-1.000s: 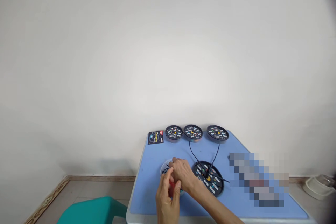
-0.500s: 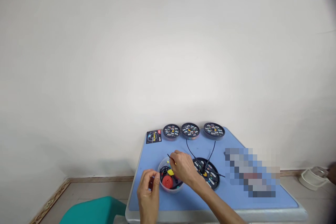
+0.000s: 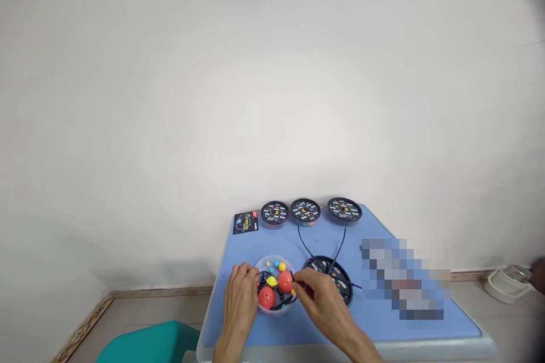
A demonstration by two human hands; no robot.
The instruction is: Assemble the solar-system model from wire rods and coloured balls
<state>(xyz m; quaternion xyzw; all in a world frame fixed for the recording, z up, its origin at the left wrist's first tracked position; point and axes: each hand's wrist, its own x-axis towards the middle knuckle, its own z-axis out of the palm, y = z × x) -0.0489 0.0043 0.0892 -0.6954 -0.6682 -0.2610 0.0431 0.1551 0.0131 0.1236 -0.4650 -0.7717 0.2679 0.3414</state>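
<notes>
A clear round plastic bowl (image 3: 280,315) holds two red balls, a yellow piece, small coloured beads and black plastic parts. My left hand (image 3: 241,298) is closed at the bowl's left edge, its fingers curled over the rim; the fingertips are partly hidden. At the right rim my right hand (image 3: 321,298) pinches a thin black rod (image 3: 292,276), most of which the fingers cover. Partly behind that hand, a black disc base (image 3: 347,289) with printed labels lies on the table. Several thin black arms (image 3: 340,249) spread out from its centre.
Along the back of the blue table (image 3: 255,332) stand three black-topped round tubs (image 3: 305,211) and a dark printed card (image 3: 246,223). A pixelated rectangular object (image 3: 404,281) lies to the right. A teal stool (image 3: 149,343) stands at lower left, and a white wall rises behind.
My right hand has moved back from above the bowl to its right rim, uncovering a second red ball. My left hand has shifted forward onto the left rim.
</notes>
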